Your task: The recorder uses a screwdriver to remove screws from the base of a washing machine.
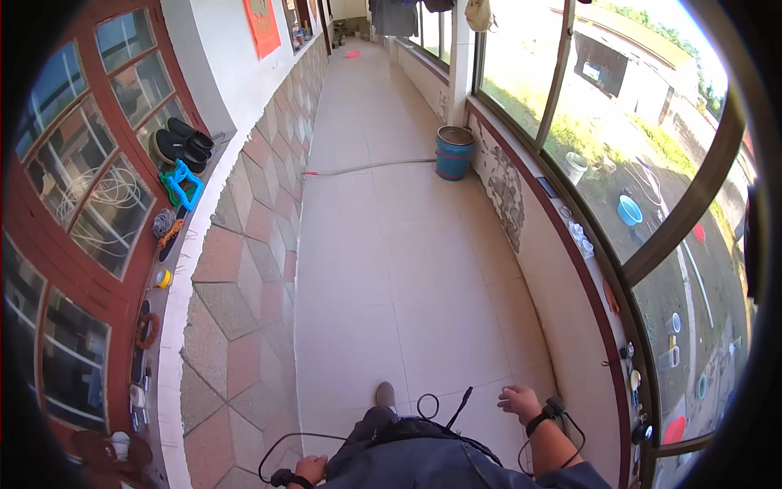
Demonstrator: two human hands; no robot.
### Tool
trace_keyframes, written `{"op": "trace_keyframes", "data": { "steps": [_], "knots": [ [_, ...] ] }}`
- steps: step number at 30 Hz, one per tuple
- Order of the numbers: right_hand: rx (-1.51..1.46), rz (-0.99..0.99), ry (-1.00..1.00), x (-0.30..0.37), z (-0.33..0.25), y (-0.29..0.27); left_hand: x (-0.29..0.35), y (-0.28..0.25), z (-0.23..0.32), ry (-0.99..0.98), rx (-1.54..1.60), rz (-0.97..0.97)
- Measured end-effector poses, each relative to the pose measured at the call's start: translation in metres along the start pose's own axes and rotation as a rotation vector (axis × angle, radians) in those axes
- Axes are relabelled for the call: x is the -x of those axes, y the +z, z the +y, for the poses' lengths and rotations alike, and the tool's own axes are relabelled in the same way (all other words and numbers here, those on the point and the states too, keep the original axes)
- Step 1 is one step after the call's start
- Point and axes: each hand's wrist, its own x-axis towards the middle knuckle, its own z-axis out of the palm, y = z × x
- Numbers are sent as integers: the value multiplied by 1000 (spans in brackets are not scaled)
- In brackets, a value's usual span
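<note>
My right hand [520,403] is held out beside my body over the tiled floor [440,342]. Its fingers are loosely bent, a little apart, with nothing visible in them. A black wrist strap [544,416] with a cable sits on that arm. Low at the bottom edge, my left hand [310,469] hangs by my left side, also wearing a strap [291,479] with a black cable. Its fingers are too small and partly hidden to make out. Neither hand touches anything I can see. One grey shoe [386,395] shows ahead of my dark clothing.
A blue bucket [454,153] stands by the right wall, a thin hose [375,166] crossing the floor from it. Black shoes [181,145], a blue frame-like object [186,186] and string line the left sill [183,269]. Small items lie along the right window ledge [599,281].
</note>
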Motion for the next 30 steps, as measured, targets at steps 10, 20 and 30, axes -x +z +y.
{"op": "trace_keyframes", "data": {
  "steps": [10,20,30],
  "knots": [
    [17,-109,268,-163,-150,67,-335,-315,149,-77,559,185],
    [-29,-4,115,-431,-505,131,-516,-456,263,-299,576,58],
    [72,-55,-13,-664,-824,268,-814,-664,333,-105,259,-50]
  ]
}}
